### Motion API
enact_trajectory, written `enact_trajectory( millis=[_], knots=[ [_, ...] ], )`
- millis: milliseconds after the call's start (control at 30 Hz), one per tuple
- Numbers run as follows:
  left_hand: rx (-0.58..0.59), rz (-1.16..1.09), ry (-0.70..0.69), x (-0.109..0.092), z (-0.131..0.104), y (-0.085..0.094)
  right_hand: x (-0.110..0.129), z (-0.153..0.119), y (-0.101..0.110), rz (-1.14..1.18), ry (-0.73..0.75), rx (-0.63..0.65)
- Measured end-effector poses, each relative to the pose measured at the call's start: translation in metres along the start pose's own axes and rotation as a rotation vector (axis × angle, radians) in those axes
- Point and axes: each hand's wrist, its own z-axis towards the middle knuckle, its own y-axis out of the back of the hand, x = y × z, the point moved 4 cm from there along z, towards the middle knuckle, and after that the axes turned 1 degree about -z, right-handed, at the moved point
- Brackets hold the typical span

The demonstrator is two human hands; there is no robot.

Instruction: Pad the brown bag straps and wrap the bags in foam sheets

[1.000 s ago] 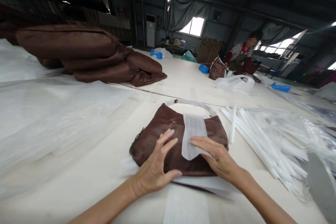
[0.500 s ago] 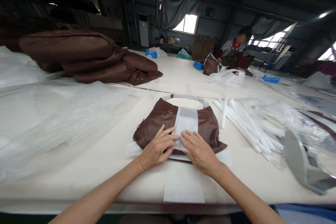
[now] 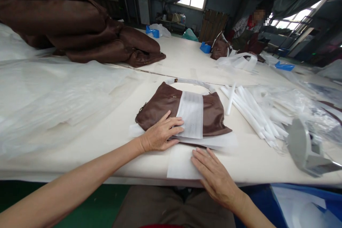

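A brown leather handbag [image 3: 157, 107] lies flat on the table in front of me, its wrapped handle [image 3: 195, 82] pointing away. A white foam strip [image 3: 191, 114] runs down over the bag's middle, and its other end [image 3: 181, 164] extends from under the bag toward the table edge. My left hand [image 3: 161, 131] rests with fingers stretched on the bag's lower part and the strip's left edge. Over the near strip end is my right hand [image 3: 213, 172], fingers extended; whether it touches the strip I cannot tell. Another white sheet [image 3: 221, 140] sticks out beneath the bag.
Brown bags [image 3: 88, 32] are piled at the left beside clear plastic sheeting [image 3: 66, 103]. White foam rolls [image 3: 251, 114] and a grey tape dispenser [image 3: 307, 149] lie to the right. Across the table a person [image 3: 248, 28] stands near another brown bag [image 3: 220, 47].
My right hand has left the strip on the bag and come down toward me to the near strip end. My left hand remains on the bag. The view has tilted down.
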Motion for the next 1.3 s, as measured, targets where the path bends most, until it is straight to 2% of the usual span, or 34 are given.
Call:
enact_trajectory(
  millis=[200,333,467,600,733,800,867,1000,1067,1167,1300],
  knots=[
    [0.112,0.063,-0.031,0.002,-0.003,-0.004,-0.002,0.019,-0.005,0.032,0.045,-0.19],
    [0.071,0.116,-0.026,0.001,-0.006,-0.007,0.012,0.024,-0.011,0.053,0.066,-0.337],
    [0.034,0.134,-0.036,0.0,-0.007,-0.011,0.036,0.023,-0.011,0.021,0.076,-0.364],
    [0.072,0.099,-0.029,-0.001,-0.007,-0.01,0.047,0.033,0.01,0.04,0.145,-0.281],
    [0.181,0.009,0.002,0.0,-0.007,-0.001,0.024,0.062,0.049,0.083,0.144,-0.245],
    [0.259,-0.059,0.001,0.001,-0.007,0.006,0.004,0.08,0.063,0.113,0.084,-0.234],
    [0.315,-0.115,-0.007,0.001,-0.006,0.012,-0.018,0.095,0.068,0.143,-0.037,-0.185],
    [0.325,-0.112,0.045,0.002,0.0,0.018,-0.051,0.113,0.058,0.207,-0.361,-0.098],
    [0.268,-0.087,0.119,0.005,0.005,0.017,-0.059,0.116,0.049,0.239,-0.484,-0.096],
    [0.115,-0.074,0.244,0.009,0.012,0.013,-0.067,0.117,0.038,0.273,-0.627,-0.135],
    [-0.045,-0.098,0.373,0.014,0.015,0.008,-0.072,0.114,0.027,0.288,-0.759,-0.18]
  ],
)
